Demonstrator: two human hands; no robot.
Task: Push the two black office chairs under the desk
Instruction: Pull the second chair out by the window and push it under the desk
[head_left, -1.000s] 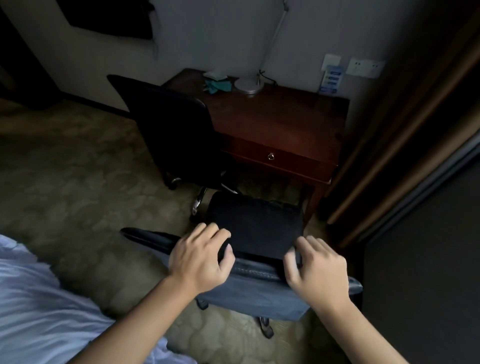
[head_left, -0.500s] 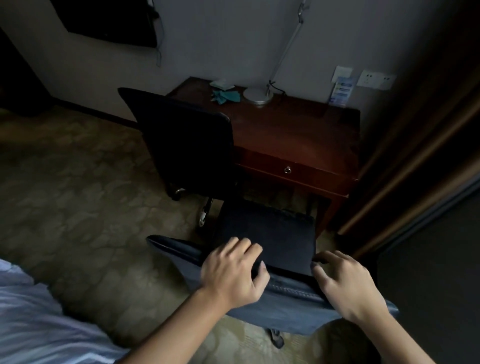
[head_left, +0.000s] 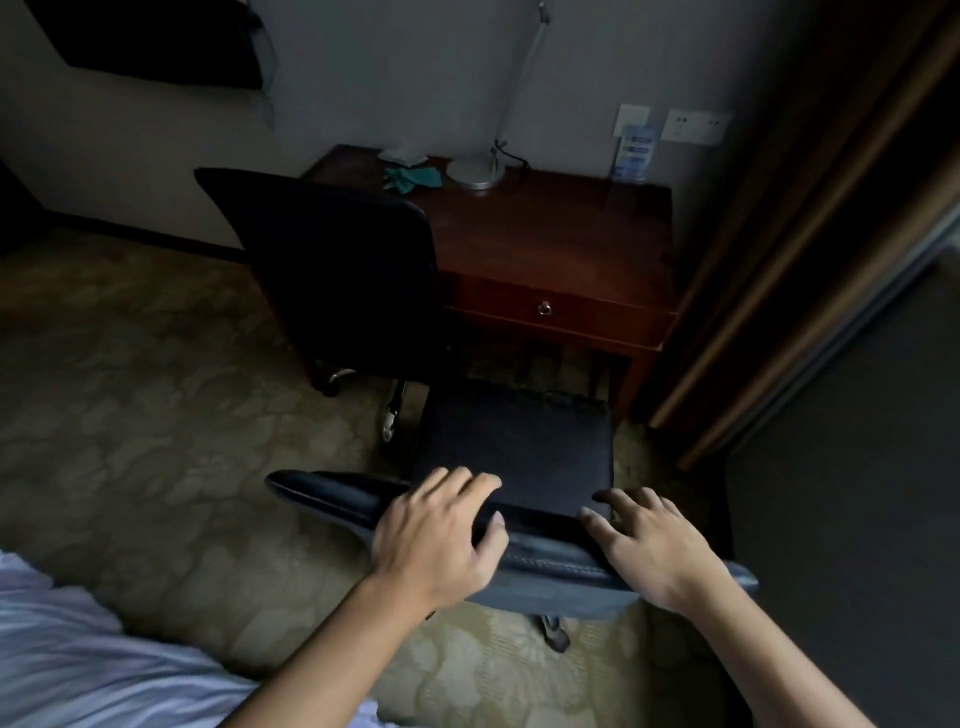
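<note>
Step in hand: second chair being pushed in. The near chair (head_left: 511, 457) is gripped at the top edge of its backrest. The left hand (head_left: 436, 535) is curled over that edge, fingers forward, thumb on the near side. The right hand (head_left: 649, 545) is laid on the same edge with fingers partly spread and bent; a full clasp cannot be confirmed. The seat is seen just short of the desk (head_left: 561, 244), its front edge near the drawer front, not yet under it. The far chair (head_left: 337, 270) is set at the desk's left end, backrest against the desk edge, seemingly already in. Next move, as judged: a straight forward push is called for, aimed between the far chair's base and the desk's right leg (head_left: 631, 384).
</note>
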